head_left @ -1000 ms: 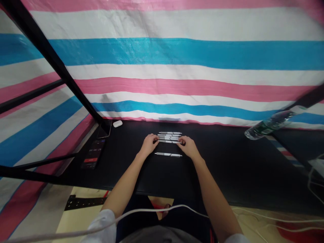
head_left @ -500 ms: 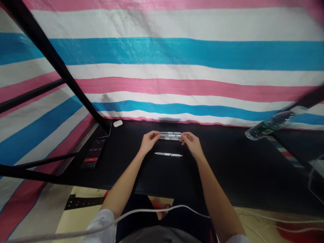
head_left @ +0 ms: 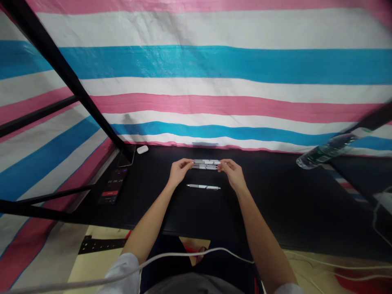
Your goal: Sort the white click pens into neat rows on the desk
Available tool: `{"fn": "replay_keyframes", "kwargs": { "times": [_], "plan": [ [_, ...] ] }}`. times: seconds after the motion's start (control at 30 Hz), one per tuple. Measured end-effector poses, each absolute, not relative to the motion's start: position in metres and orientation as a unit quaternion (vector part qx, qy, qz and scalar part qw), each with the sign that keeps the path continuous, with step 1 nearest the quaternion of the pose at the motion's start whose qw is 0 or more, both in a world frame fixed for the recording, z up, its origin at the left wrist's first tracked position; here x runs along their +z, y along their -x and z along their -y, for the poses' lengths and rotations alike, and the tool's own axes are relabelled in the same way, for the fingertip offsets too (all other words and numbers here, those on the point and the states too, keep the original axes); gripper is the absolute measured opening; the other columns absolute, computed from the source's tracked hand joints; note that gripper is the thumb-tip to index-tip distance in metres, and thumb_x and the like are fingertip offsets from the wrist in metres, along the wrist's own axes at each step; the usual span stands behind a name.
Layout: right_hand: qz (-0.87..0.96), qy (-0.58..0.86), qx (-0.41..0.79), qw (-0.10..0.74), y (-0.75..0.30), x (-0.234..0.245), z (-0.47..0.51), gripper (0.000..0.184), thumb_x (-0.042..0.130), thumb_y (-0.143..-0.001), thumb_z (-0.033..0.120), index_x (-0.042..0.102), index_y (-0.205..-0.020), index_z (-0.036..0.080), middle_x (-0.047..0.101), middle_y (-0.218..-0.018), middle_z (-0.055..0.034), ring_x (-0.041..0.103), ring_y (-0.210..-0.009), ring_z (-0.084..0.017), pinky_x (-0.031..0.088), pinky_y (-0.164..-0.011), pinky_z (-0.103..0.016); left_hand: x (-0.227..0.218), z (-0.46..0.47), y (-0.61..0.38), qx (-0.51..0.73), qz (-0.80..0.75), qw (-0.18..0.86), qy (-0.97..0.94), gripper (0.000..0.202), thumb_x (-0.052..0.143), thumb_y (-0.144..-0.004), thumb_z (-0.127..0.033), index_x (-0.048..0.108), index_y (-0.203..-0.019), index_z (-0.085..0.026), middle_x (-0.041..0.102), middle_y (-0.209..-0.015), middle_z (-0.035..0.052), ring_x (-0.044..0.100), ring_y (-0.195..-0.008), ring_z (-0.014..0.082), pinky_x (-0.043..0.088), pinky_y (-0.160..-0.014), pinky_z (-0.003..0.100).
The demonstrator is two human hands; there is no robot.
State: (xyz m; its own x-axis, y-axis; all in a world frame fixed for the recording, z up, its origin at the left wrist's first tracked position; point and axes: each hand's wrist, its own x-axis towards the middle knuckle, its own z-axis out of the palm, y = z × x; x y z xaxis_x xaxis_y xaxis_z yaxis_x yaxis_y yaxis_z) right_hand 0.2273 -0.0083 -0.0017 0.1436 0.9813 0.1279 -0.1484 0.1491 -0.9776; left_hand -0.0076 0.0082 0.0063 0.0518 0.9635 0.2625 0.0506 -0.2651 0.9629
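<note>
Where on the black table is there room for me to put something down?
The most room is on the black tabletop, right of the right hand and below the water bottle. There's some more between the loose pen and the near table edge. It's crowded at the held pens beside the left hand, and at the back left, by a timer phone, a dark phone and a white case.

Past the right hand point(head_left: 232, 173), the dark bench point(head_left: 269, 204) gives open passage as far as a tilted water bottle point(head_left: 324, 152). Past the left hand point(head_left: 180, 171) stand a timer phone point(head_left: 112, 186), a dark phone point(head_left: 126, 156) and an earbud case point(head_left: 142, 149). A striped tarp point(head_left: 214, 69) walls the far edge. A pen point(head_left: 203, 187) lies just below the pens point(head_left: 206, 164) held between the hands.
</note>
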Motion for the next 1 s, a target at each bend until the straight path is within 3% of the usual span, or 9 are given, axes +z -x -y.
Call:
{"fn": "replay_keyframes", "kwargs": {
  "times": [0.4, 0.57, 0.77, 1.0],
  "plan": [
    [0.469, 0.442, 0.466, 0.606, -0.2274, -0.0031, 0.0085, 0.032, 0.077, -0.068, 0.045, 0.067, -0.083, 0.019, 0.068, -0.068, -0.0019, 0.064, -0.064, -0.016, 0.055, -0.071, -0.036, 0.0034, -0.0083, 0.0095, 0.545, -0.422, 0.407, -0.599, 0.026, 0.067, -0.079, -0.040, 0.070, -0.083, -0.014, 0.066, -0.070, 0.0025, 0.059, -0.064, 0.0133, 0.050, -0.067, 0.027],
    [0.469, 0.451, 0.467, 0.598, -0.2281, -0.0017, 0.0087, 0.033, 0.075, -0.069, 0.050, 0.065, -0.079, 0.019, 0.065, -0.064, -0.0009, 0.060, -0.059, -0.015, 0.054, -0.062, -0.034, 0.0063, -0.0046, 0.0061, 0.538, -0.416, 0.404, -0.611, 0.028, 0.065, -0.081, -0.042, 0.069, -0.082, -0.015, 0.065, -0.069, 0.0025, 0.059, -0.065, 0.0136, 0.049, -0.068, 0.027],
    [0.458, 0.459, 0.476, 0.594, -0.2288, -0.0015, 0.0088, 0.035, 0.073, -0.071, 0.052, 0.063, -0.077, 0.019, 0.062, -0.061, -0.0001, 0.057, -0.055, -0.014, 0.051, -0.055, -0.030, 0.0093, -0.0021, 0.0018, 0.532, -0.395, 0.433, -0.611, 0.037, 0.072, -0.075, -0.042, 0.069, -0.101, -0.016, 0.066, -0.079, 0.0040, 0.063, -0.075, 0.0158, 0.051, -0.075, 0.029],
    [0.460, 0.461, 0.497, 0.574, -0.2245, 0.0017, 0.0116, 0.035, 0.075, -0.068, 0.051, 0.065, -0.075, 0.018, 0.063, -0.062, -0.0007, 0.057, -0.055, -0.014, 0.050, -0.056, -0.030, 0.0064, -0.0034, 0.0061, 0.508, -0.407, 0.418, -0.633, 0.029, 0.068, -0.079, -0.039, 0.072, -0.097, -0.016, 0.069, -0.080, 0.0048, 0.064, -0.073, 0.0157, 0.051, -0.072, 0.028]
  ]
}}
